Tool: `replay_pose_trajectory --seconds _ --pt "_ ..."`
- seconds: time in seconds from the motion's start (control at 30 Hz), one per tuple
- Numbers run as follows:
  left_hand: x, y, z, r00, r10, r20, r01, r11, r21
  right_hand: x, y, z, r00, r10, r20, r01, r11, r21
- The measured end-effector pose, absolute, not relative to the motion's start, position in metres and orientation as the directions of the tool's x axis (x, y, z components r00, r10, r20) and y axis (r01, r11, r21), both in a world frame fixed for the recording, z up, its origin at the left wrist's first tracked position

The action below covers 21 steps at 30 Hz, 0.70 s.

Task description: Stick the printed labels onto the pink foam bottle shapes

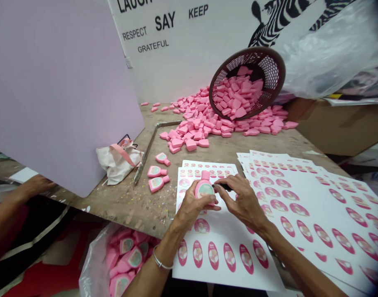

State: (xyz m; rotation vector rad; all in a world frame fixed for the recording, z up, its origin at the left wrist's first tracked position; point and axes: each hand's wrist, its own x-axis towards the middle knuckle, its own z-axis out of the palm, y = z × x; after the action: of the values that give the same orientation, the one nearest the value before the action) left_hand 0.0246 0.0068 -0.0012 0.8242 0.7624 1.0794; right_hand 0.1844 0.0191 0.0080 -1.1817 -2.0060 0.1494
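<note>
The person's left hand [197,203] was closed around a pink plastic bottle [204,188], and this bottle had an oval label on its front. The right hand [243,202] was beside it, and its fingers pinched a small black object [225,187] whose end was very near the bottle. I could not tell what this object was. Both hands were above a sheet of oval pink labels [221,264], and a silver bracelet [161,259] was on the left wrist. To the right lay a stack of label sheets [315,227]. On the worktop [114,204], left of the hands, three labelled bottles [157,176] lay near a cloth bag [117,163] and a metal bar [152,146]. Farther away, a brown basket [271,57] lay tilted on its side, and many pink bottles [201,119] had spilled from it. Below the worktop, a plastic bag [91,272] held labelled bottles. At the far left was another person's hand [34,185].
</note>
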Motion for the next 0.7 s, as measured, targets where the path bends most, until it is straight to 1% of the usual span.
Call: replay_pose_trajectory --seconds 0.13,0.2,0.33,0.43,0.5,0.7 --pt "0.025 0.005 -0.001 0.323 0.938 -0.127 -0.488 0.280 0.827 0.186 0.015 0.008 -0.253 0.758 0.601 0.683 0.580 -0.444" --pt "0.025 0.006 0.000 0.341 0.931 -0.134 -0.508 0.302 0.807 0.187 0.014 0.008 -0.279 0.745 0.606 0.683 0.598 -0.420" --pt "0.025 0.006 -0.002 0.371 0.916 -0.151 -0.530 0.342 0.776 0.192 0.013 0.012 -0.390 0.747 0.538 0.677 0.629 -0.383" --pt "0.024 0.007 -0.005 0.415 0.896 -0.156 -0.531 0.378 0.758 0.196 0.013 0.017 -0.440 0.771 0.461 0.637 0.630 -0.445" --pt "0.023 0.006 -0.008 0.434 0.887 -0.158 -0.534 0.394 0.748 0.199 0.014 0.019 -0.450 0.779 0.437 0.620 0.625 -0.475" --pt "0.022 0.006 -0.009 0.467 0.869 -0.163 -0.542 0.427 0.724 0.207 0.013 0.023 -0.515 0.742 0.429 0.618 0.668 -0.415"
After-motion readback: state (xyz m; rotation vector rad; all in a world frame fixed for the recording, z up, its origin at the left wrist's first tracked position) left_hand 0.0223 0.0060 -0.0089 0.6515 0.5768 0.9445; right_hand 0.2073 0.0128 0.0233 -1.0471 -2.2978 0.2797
